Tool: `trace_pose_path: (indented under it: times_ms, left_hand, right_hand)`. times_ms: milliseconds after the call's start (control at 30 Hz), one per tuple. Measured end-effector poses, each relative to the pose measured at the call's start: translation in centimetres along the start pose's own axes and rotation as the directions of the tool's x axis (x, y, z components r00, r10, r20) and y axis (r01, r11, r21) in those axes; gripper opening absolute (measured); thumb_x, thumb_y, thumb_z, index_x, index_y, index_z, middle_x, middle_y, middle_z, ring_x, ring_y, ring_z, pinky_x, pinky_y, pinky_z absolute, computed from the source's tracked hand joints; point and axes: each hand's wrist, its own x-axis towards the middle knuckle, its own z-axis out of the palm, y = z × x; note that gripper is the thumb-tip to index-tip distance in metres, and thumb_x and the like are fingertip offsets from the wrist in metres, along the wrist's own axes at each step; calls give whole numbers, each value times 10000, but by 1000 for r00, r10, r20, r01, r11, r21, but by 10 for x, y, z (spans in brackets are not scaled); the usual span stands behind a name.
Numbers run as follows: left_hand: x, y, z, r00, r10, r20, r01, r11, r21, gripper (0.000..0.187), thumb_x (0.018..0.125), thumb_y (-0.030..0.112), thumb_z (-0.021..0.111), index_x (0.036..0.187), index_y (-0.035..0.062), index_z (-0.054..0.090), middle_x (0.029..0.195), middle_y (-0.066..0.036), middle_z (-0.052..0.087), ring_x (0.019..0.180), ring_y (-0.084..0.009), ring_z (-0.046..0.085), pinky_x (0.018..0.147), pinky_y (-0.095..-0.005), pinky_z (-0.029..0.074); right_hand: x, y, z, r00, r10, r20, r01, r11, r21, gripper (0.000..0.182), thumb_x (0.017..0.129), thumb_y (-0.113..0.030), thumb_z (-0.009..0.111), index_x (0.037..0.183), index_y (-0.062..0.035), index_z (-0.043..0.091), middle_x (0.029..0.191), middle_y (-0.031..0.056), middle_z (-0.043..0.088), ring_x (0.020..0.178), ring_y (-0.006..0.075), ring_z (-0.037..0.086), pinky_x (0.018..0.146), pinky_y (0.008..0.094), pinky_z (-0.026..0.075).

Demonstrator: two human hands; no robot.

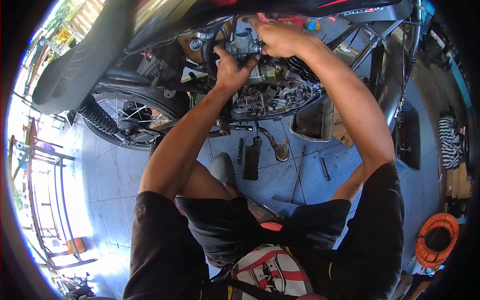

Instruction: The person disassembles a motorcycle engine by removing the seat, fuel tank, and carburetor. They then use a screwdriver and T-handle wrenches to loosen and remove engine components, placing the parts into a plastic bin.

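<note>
A silvery carburetor [243, 44] sits above the opened engine [272, 97] of a motorcycle, under its tank. From below, my left hand [233, 71] grips it, thumb on its left end and a finger by its lower right. At its right side my right hand [282, 38] is closed around that end, one finger stretched past the top. Part of the right fingers is hidden behind the carburetor. A black hose [209, 57] runs just left of it. Gears and shafts show in the uncovered engine side.
On the tiled floor lie a long-handled T-shaped tool [298, 175], a socket-like bar [324, 167] and a dark tool [240, 151]. A grimy tray [312, 125] stands below the engine. The foot pedal [281, 151] juts out. An orange coiled hose [437, 240] lies at right.
</note>
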Motion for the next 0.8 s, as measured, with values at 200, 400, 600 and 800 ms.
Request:
trace_pose_path:
  times_ms: [200, 400, 600, 800]
  left_hand:
    - [-4, 18, -10, 993, -39, 109, 41, 999, -22, 1003, 679, 486, 851, 1198, -97, 221, 1145, -304, 593, 1115, -393, 600, 954, -397, 480]
    - [-2, 35, -13, 980, -172, 95, 150, 967, 206, 962, 630, 527, 868, 1092, -70, 272, 1080, -333, 600, 1057, -405, 626, 939, -401, 500]
    - [-1, 46, -11, 963, -250, 102, 211, 933, 291, 1063, 556, 592, 879, 1091, -101, 278, 1054, -363, 591, 1026, -420, 637, 908, -400, 520]
    - [7, 34, 3, 977, -200, 79, 153, 904, 399, 1073, 540, 574, 896, 1101, -99, 277, 1038, -351, 597, 1007, -416, 641, 901, -414, 525]
  right_hand:
    - [-26, 25, 19, 891, -217, -399, 253, 967, 39, 536, 814, -140, 705, 1318, -72, 534, 1024, 160, 691, 952, 345, 672, 837, 429, 531]
    - [-113, 88, 29, 670, 540, -510, -387, 840, 381, 585, 826, -446, 695, 1180, 13, 626, 1108, 230, 663, 1061, 358, 640, 925, 408, 483]
    - [-105, 98, 43, 718, 669, -191, -510, 693, 510, 858, 836, -608, 616, 1306, 102, 511, 1203, 305, 599, 1168, 345, 583, 1026, 387, 405]
    - [-106, 99, 39, 765, 641, -60, -529, 679, 509, 824, 826, -603, 641, 1233, 110, 575, 1084, 271, 663, 1071, 341, 636, 982, 366, 438]
